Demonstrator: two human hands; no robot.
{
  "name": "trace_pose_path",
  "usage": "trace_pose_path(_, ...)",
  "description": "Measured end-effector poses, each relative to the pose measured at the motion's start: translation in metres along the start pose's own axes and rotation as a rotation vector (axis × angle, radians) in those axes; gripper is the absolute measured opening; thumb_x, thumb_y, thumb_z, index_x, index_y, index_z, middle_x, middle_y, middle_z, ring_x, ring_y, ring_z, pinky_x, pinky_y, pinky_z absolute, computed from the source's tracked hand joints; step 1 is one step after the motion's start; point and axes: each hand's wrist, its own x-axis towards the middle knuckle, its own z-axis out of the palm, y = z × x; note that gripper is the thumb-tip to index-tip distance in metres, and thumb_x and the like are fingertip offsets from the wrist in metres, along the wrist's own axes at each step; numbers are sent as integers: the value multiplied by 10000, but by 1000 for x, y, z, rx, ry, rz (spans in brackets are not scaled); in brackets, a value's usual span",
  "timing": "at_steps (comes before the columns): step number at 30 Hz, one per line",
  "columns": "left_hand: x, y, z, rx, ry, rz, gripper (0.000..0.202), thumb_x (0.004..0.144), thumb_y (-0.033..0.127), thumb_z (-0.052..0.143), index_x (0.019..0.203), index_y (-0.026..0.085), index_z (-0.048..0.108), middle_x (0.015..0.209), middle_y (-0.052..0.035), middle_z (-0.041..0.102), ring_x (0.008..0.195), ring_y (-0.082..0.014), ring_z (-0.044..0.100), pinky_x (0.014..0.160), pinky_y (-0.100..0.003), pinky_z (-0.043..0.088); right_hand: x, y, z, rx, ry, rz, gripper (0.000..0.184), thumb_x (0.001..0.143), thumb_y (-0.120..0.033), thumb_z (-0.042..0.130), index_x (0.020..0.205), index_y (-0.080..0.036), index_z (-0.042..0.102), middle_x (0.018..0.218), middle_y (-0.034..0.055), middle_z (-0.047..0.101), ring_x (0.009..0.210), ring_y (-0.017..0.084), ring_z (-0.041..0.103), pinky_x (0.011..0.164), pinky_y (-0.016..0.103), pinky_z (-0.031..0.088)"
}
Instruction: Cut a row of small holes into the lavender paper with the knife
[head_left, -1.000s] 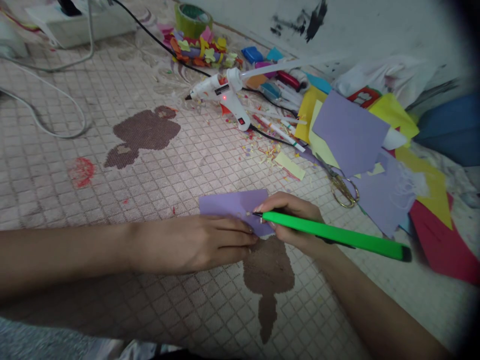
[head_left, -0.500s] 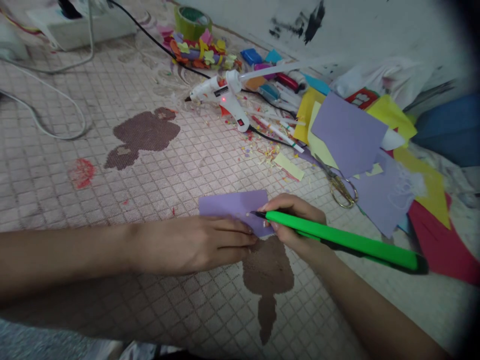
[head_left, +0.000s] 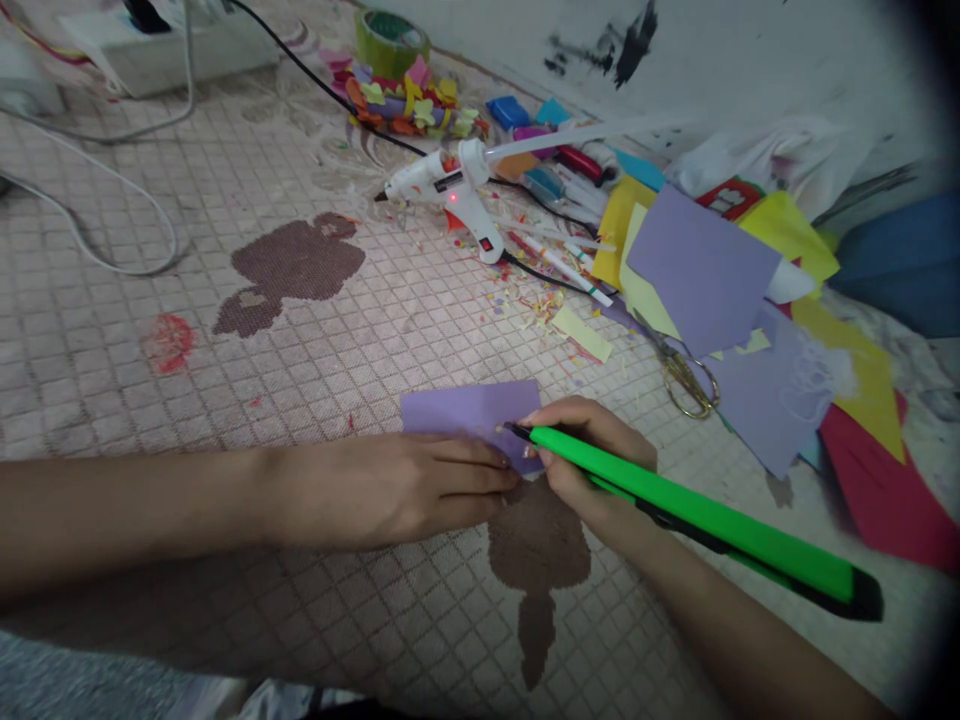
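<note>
Centre frame: left hand (head_left: pixel 390 488), fingers flat, pins purple paper (head_left: pixel 465 412); right hand (head_left: pixel 592 462) grips green pen (head_left: pixel 697 515), tip on paper.

1. We see a pale checked mat (head_left: pixel 315 340) with brown woven patches and a red stain (head_left: pixel 166 342)
2. Nearest us, a small purple paper (head_left: pixel 465 408) lies flat on it
3. Further back we find a white glue gun (head_left: pixel 450 185), its black cord (head_left: pixel 315 85) crossing the mat
4. On the right lie loose coloured sheets (head_left: pixel 705 265), with scissors (head_left: pixel 684 378) just beside them
5. A yellow strip (head_left: pixel 581 333) and pens (head_left: pixel 559 262) lie between
6. At the far edge we see a tape roll (head_left: pixel 391 35) and cut-outs (head_left: pixel 405 100); a white cable (head_left: pixel 112 190) loops on the left
</note>
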Motion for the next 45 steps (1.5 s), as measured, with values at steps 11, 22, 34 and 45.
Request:
trace_pose_path(11,0,2,-1,38,-4,0,466,1038,90,214,1240,33,630,1419,-140,567,1382,-237,475,1183,-321,376,-3,7,-3,-45,-72,-42,264,803,-98,633,993,-279,664,888,-9,711,765,176,660,675,323,557)
trace_pose_path(22,-1,0,2,24,36,-9,457,1048,109,213,1269,94,613,1413,-108,579,1406,-171,446,1202,-274,341,7,5,-5,136,-34,127,132,833,-155,596,915,-237,660,766,-9,716,649,146,688,577,263,568)
trace_pose_path(34,-1,0,2,-12,13,-11,428,1044,101,255,1277,42,609,1435,-152,547,1420,-217,427,1203,-321,351,1,6,2,26,5,-20,214,792,-90,629,922,-250,684,815,-23,700,696,135,667,647,278,534)
trace_pose_path(45,-1,-1,0,-46,-50,-24,457,1052,116,215,1294,37,595,1468,-152,512,1443,-214,390,1220,-313,317,0,13,1,34,8,-50,221,797,-80,634,929,-248,691,821,-38,706,697,117,659,637,255,516)
